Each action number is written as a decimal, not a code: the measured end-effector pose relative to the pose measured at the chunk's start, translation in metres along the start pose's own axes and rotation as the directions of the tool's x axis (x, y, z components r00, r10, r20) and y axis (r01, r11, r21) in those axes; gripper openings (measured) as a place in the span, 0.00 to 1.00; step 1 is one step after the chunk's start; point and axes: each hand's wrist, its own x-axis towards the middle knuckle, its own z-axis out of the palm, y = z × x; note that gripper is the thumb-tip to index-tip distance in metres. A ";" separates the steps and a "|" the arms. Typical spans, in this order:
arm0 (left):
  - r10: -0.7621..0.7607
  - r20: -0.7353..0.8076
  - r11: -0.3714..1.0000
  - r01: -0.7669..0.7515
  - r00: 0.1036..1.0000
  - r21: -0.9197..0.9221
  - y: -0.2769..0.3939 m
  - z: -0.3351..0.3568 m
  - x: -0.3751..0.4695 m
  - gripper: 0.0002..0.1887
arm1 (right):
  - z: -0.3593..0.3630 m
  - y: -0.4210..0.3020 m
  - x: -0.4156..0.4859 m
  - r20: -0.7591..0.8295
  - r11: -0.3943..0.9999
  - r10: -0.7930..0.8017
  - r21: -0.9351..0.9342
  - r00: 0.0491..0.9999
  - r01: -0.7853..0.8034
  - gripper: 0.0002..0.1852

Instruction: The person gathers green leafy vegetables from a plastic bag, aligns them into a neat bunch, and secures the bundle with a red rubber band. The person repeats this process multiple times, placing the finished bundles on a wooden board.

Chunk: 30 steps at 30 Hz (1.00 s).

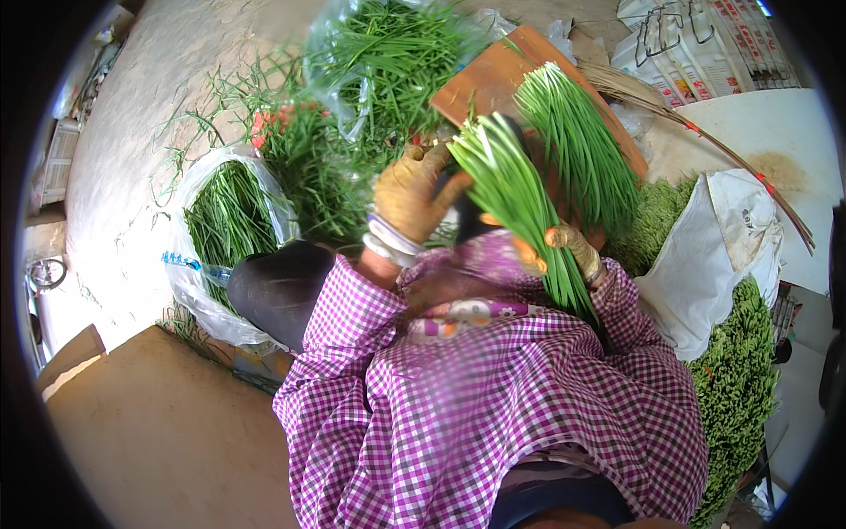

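A bundle of garlic chives (512, 175), white cut ends up and green leaves hanging down, slants in front of my chest. My right hand (574, 248), in a yellowish glove with orange fingertips, is shut around its lower leaves. My left hand (411, 193), also gloved and slightly blurred, is beside the white ends, thumb and forefinger apart. I see nothing held in it. Another chive bundle (581, 145) lies on a brown wooden board (489, 79), its leaves hanging past the near edge.
Loose chives (396, 59) lie in a plastic bag ahead; another clear bag (178, 264) of chives stands by my left knee. Stacked chive bundles (733, 390), partly under a white sack (687, 264), are at right. Thin dry stalks (720, 149) tied with red cross a pale surface.
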 end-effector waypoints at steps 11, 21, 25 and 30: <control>0.018 0.259 0.673 -0.203 0.966 0.711 -0.038 0.027 -0.010 0.07 | -0.032 0.035 -0.028 0.037 0.998 -0.045 0.048 0.998 0.043 0.34; -0.483 0.358 0.309 0.539 0.799 -0.784 -0.032 0.009 -0.029 0.31 | -0.027 0.021 -0.022 0.048 0.987 -0.125 -0.095 0.991 0.129 0.31; -0.516 0.278 0.185 0.422 0.810 -0.887 0.015 0.055 0.003 0.21 | -0.016 0.014 -0.013 0.009 0.987 -0.098 -0.129 0.995 0.098 0.28; -0.672 -0.181 0.443 0.194 0.719 -0.875 -0.029 0.004 0.041 0.11 | -0.019 0.011 -0.014 0.004 0.975 -0.125 -0.187 0.992 0.123 0.25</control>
